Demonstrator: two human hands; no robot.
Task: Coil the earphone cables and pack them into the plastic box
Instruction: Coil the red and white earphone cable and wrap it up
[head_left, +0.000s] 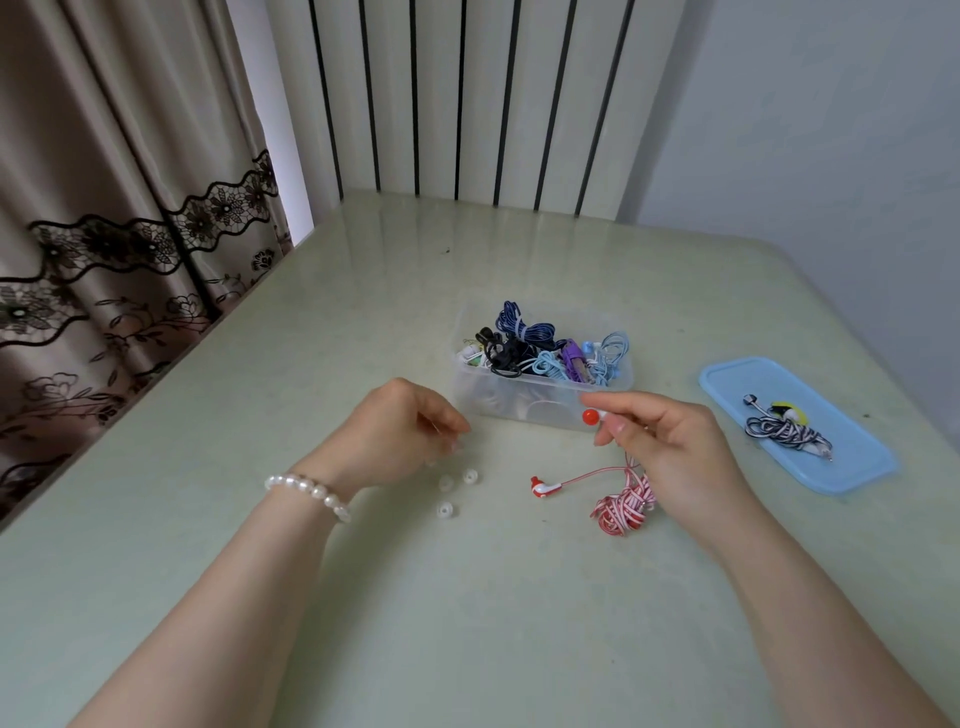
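A clear plastic box stands mid-table, holding several coiled earphones in blue, black, purple and light blue. My right hand pinches one red earbud of a red-and-white earphone. Its cable bundle lies under that hand, and the second earbud rests on the table. My left hand hovers with curled fingers over three clear silicone ear tips; whether its fingertips pinch anything is hidden.
A blue lid lies to the right, carrying a black-and-white coiled earphone. The pale green table meets a curtain on the left and a striped wall behind.
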